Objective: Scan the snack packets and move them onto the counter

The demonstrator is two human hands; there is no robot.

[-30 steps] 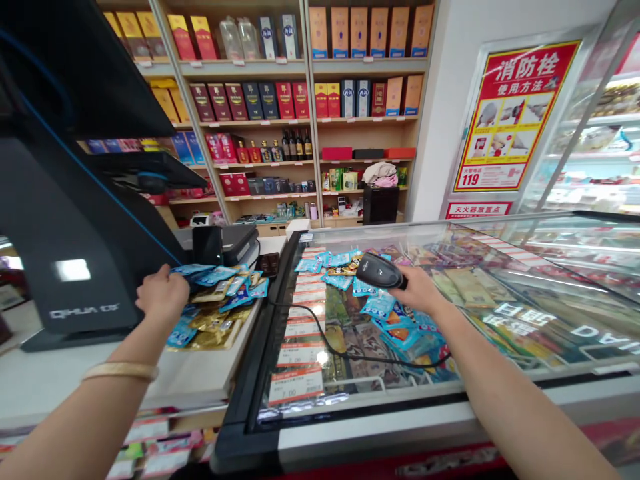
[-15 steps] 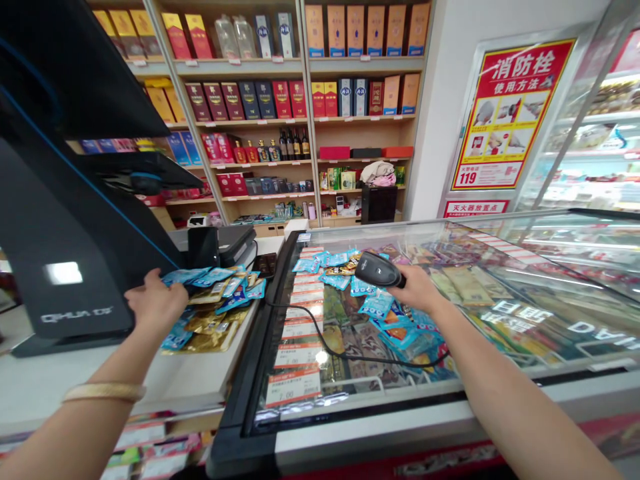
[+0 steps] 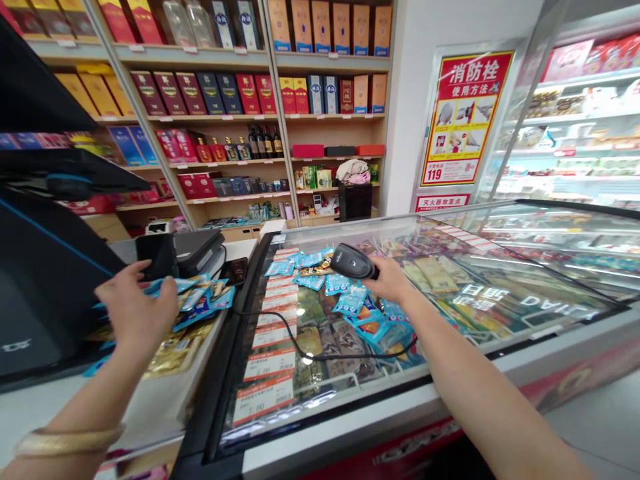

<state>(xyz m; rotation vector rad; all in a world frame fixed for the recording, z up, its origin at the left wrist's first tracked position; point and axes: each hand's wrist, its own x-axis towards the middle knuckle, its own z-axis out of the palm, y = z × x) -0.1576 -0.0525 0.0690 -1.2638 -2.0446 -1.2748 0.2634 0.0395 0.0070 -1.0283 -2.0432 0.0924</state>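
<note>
My right hand (image 3: 391, 279) is wrapped round the handle of a black barcode scanner (image 3: 353, 261), held above the glass freezer lid (image 3: 395, 230). Blue snack packets (image 3: 373, 327) lie on the glass under and around the scanner, with a few gold ones among them. At the left, my left hand (image 3: 137, 307) hovers with fingers apart over a pile of blue packets (image 3: 203, 303) and gold packets (image 3: 177, 350) on the white counter. It hides part of that pile. No packet shows clearly in its grasp.
A black checkout terminal (image 3: 40, 267) stands at the left, near a dark phone-like device (image 3: 156, 256) and a black-grey flat box (image 3: 200, 250). The scanner's cable (image 3: 320, 358) loops across the glass. Shelves of boxed bottles (image 3: 215, 93) line the back wall.
The view has swung right, so everything sits further left. My left hand has come up off the packets and its fingers have spread. My right hand still holds the scanner over the glass.
</note>
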